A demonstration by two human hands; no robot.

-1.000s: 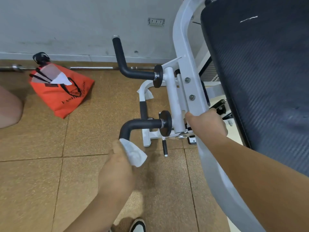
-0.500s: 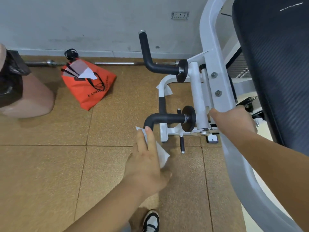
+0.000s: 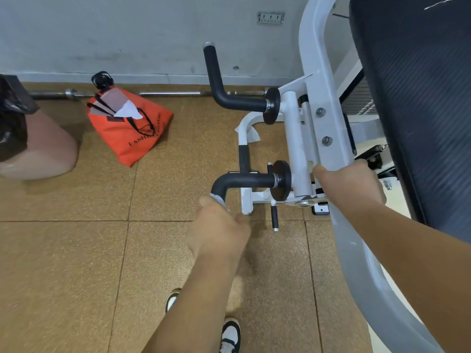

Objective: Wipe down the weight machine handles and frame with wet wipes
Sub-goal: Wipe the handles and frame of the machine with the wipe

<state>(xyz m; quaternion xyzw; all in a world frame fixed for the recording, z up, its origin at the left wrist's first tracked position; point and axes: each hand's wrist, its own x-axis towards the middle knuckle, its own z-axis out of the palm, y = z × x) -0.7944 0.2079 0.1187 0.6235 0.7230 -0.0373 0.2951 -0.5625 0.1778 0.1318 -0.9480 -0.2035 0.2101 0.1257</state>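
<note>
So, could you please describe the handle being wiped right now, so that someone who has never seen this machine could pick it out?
Start at the white frame beside the big black pad. Two black bent handles stick out from it toward the orange bag. It is the nearer handle, whose end the left hand grips through a wipe; the farther handle points up, untouched.
</note>
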